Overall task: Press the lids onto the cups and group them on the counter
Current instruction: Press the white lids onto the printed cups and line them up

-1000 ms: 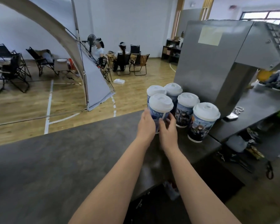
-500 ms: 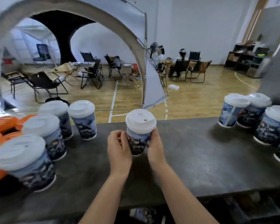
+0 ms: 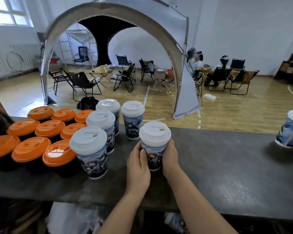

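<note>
A printed paper cup with a white lid (image 3: 154, 142) stands on the dark counter (image 3: 218, 166), held from both sides. My left hand (image 3: 137, 163) wraps its left wall and my right hand (image 3: 170, 157) its right wall. Just left of it stand several more white-lidded printed cups: the nearest (image 3: 90, 149), one behind it (image 3: 101, 125), and two at the back (image 3: 109, 107) (image 3: 132, 115). At the right edge of the view another white-lidded cup (image 3: 291, 130) stands on the counter.
Several dark cups with orange lids (image 3: 30, 148) fill the counter's left part. Beyond the counter lie a wooden floor, a grey arched tent (image 3: 186, 92), folding chairs and two seated people. Shelves under the counter hold dark clutter.
My view has swung left. Both hands carried the lidded cup away from the group at the right and across the counter; it is now beside the white-lidded cups at the left.
</note>
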The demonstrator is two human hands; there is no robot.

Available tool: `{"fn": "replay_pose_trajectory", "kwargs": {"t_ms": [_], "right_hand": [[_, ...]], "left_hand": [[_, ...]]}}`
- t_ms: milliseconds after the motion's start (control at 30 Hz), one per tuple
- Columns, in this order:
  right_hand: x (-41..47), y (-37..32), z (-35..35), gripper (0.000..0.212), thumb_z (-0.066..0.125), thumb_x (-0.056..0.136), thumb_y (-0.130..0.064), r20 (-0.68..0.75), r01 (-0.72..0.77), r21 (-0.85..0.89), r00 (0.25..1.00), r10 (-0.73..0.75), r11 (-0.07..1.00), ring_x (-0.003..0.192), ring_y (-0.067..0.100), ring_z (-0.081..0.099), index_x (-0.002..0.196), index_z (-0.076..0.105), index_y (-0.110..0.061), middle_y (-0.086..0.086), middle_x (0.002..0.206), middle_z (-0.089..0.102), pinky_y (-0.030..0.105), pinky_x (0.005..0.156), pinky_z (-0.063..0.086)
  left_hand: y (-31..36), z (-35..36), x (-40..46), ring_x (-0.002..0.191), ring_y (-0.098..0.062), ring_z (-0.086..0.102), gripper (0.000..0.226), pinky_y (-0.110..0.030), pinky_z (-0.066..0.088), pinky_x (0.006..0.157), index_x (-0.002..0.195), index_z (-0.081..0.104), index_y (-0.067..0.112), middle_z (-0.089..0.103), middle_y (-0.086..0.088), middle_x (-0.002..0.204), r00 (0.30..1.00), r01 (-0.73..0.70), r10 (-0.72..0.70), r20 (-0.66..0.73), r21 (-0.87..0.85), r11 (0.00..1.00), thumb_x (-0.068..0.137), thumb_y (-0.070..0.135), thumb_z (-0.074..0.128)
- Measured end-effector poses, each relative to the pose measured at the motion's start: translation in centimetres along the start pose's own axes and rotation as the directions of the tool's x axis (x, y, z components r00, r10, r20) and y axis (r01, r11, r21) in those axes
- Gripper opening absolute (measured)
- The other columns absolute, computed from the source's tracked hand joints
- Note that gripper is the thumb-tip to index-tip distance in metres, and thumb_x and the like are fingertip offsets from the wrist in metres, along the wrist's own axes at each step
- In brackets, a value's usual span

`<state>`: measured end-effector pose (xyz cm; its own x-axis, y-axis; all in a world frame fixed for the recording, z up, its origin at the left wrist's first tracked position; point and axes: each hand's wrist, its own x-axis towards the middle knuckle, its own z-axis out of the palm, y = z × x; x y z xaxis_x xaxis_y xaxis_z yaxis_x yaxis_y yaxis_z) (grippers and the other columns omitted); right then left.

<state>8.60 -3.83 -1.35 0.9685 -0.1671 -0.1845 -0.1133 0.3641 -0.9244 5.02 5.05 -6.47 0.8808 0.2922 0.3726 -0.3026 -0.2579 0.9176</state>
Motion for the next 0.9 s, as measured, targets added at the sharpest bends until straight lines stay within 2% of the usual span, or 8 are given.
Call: {"fn": "replay_pose_trajectory", "kwargs": {"t_ms": [100, 167, 300, 400, 500, 633, 733, 900], "right_hand": [[-0.3, -0.5, -0.5, 0.034, 0.034, 0.100, -0.020, 0.060, 0.012, 0.009, 0.998, -0.013, 1.000, 0.076, 0.015, 0.066, 0.086, 0.065, -0.016, 0.006, 0.089, 0.071, 0.027, 0.065, 0.049], [-0.3, -1.3, -1.3, 0.032, 0.033, 0.102, -0.020, 0.098, 0.128, 0.056, 0.986, -0.133, 0.990, 0.082, 0.006, 0.071, 0.108, 0.065, -0.018, -0.001, 0.091, 0.075, 0.021, 0.066, 0.052], [0.0, -3.0, -1.9, 0.036, 0.030, 0.100, -0.038, 0.188, 0.450, -0.084, 0.883, -0.429, 0.889, 0.115, 0.012, 0.061, 0.125, 0.055, -0.031, 0.002, 0.119, 0.068, 0.026, 0.097, 0.047], [0.0, -3.2, -1.0, 0.040, 0.030, 0.093, -0.030, 0.266, 0.547, -0.128, 0.823, -0.503, 0.827, 0.113, 0.014, 0.061, 0.120, 0.060, -0.025, 0.001, 0.118, 0.067, 0.027, 0.095, 0.049], [0.1, -2.2, -0.5, 0.039, 0.030, 0.092, -0.021, 0.253, 0.581, -0.155, 0.805, -0.537, 0.799, 0.104, 0.006, 0.062, 0.114, 0.063, -0.021, -0.005, 0.110, 0.068, 0.019, 0.084, 0.048], [0.8, -0.3, -0.1, 0.038, 0.034, 0.093, -0.029, 0.158, 0.627, -0.144, 0.779, -0.607, 0.766, 0.100, 0.018, 0.065, 0.114, 0.061, -0.014, -0.001, 0.106, 0.068, 0.033, 0.082, 0.054], [1.3, 0.1, 0.6, 0.041, 0.036, 0.088, -0.035, 0.109, 0.649, -0.077, 0.760, -0.641, 0.757, 0.093, 0.017, 0.066, 0.106, 0.062, -0.010, -0.001, 0.098, 0.068, 0.030, 0.075, 0.054], [1.8, 0.5, 0.8, 0.042, 0.034, 0.087, -0.037, 0.083, 0.670, -0.028, 0.741, -0.666, 0.742, 0.087, 0.011, 0.064, 0.102, 0.060, -0.007, -0.003, 0.093, 0.068, 0.025, 0.070, 0.051]], "left_hand": [[0.6, -0.4, 0.3, 0.130, 0.000, 0.048, 0.038, -0.033, 0.041, 0.111, 0.140, 0.050, 0.029, 0.055, 0.011, 0.139, 0.998, 0.043, -0.045, -0.039, -0.041, 0.998, 0.106, 0.033, 0.033], [2.0, -1.3, 1.1, 0.130, -0.001, 0.048, 0.037, -0.021, 0.037, 0.109, 0.140, 0.046, 0.035, 0.054, 0.008, 0.139, 0.994, 0.043, -0.049, -0.097, -0.067, 0.997, 0.107, 0.026, 0.034], [5.4, -2.1, 4.0, 0.130, -0.001, 0.047, 0.039, -0.002, 0.033, 0.100, 0.144, 0.045, 0.031, 0.053, 0.007, 0.138, 0.997, -0.027, 0.013, -0.080, -0.166, 0.986, 0.107, 0.025, 0.033], [6.3, -1.0, 5.6, 0.130, 0.003, 0.046, 0.045, -0.014, 0.035, 0.108, 0.142, 0.051, 0.025, 0.054, 0.011, 0.139, 0.997, -0.075, 0.079, 0.010, -0.223, 0.972, 0.102, 0.034, 0.031], [5.8, 0.1, 5.7, 0.122, -0.002, 0.055, 0.043, -0.026, 0.043, 0.105, 0.124, 0.064, 0.028, 0.063, 0.010, 0.129, 0.997, -0.050, 0.065, 0.046, -0.268, 0.962, 0.099, 0.037, 0.030], [4.8, 1.3, 5.1, 0.112, -0.020, 0.064, 0.041, -0.034, 0.051, 0.095, 0.118, 0.066, 0.013, 0.070, -0.006, 0.117, 0.998, -0.059, 0.051, -0.031, -0.424, 0.904, 0.098, 0.025, 0.032], [4.1, 2.0, 5.1, 0.113, -0.028, 0.063, 0.043, -0.047, 0.050, 0.098, 0.120, 0.062, 0.008, 0.068, -0.012, 0.117, 0.996, -0.064, 0.025, -0.089, -0.457, 0.887, 0.096, 0.021, 0.030], [4.0, 2.2, 5.3, 0.100, -0.026, 0.066, 0.037, -0.042, 0.054, 0.085, 0.107, 0.064, 0.012, 0.071, -0.010, 0.102, 0.993, -0.080, 0.028, -0.116, -0.467, 0.880, 0.093, 0.017, 0.030]]}}
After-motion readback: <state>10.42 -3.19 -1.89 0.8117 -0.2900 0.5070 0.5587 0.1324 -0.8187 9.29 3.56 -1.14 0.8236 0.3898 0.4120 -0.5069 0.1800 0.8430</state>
